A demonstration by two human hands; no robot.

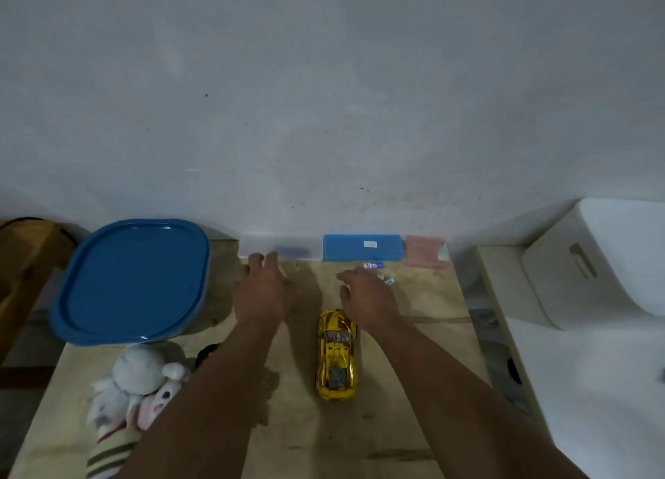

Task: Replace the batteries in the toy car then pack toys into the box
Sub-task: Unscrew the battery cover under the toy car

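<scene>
Nearest the person, at the left front corner of the tabletop [396, 424], a heap of plush toys [140, 388] lies under the left forearm. Just right of centre sits the gold toy car [336, 354], wheels down as far as I can tell, its long axis running straight away from the person toward the wall.

Both arms stretch out past it. The right hand [367, 295] hovers beyond the far end of the car and slightly right of it, fingers loosely spread, holding nothing. The car therefore lies behind and a little left of that palm, close to the wrist. The left hand [264, 288] is also open and empty, and stands well left of the car at about the same depth. The right hand is the nearer one to the car.

Farther on, a few small batteries [378, 271] lie just beyond the right fingertips, clearly closer to that hand than to the left. Whether they are touched, I cannot tell. To me it looks like a reach for them, rather than for the car.

At the back left stands the box with the blue lid [133, 280], closed. Against the wall are a blue block [361, 247] and a pink item [424, 252].
</scene>
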